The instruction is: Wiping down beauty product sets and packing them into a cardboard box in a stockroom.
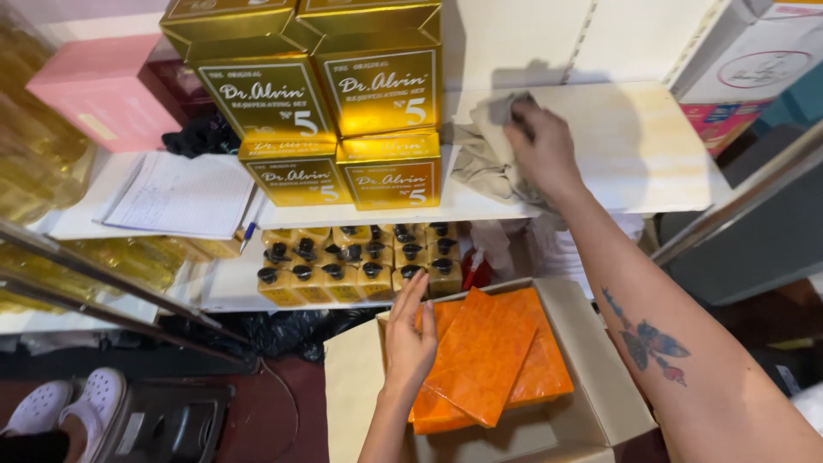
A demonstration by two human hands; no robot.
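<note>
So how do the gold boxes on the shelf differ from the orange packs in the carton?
The gold boxes are shiny, printed and blocky, stacked upright in two tiers on the white shelf; the orange packs are flat, plain and slim, lying tilted in the cardboard carton. The left hand touches the orange packs; no hand touches the gold boxes. Both are rectangular and grouped.

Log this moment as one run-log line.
right hand: wiping shelf with cloth | left hand: on orange packs in cardboard box
</note>
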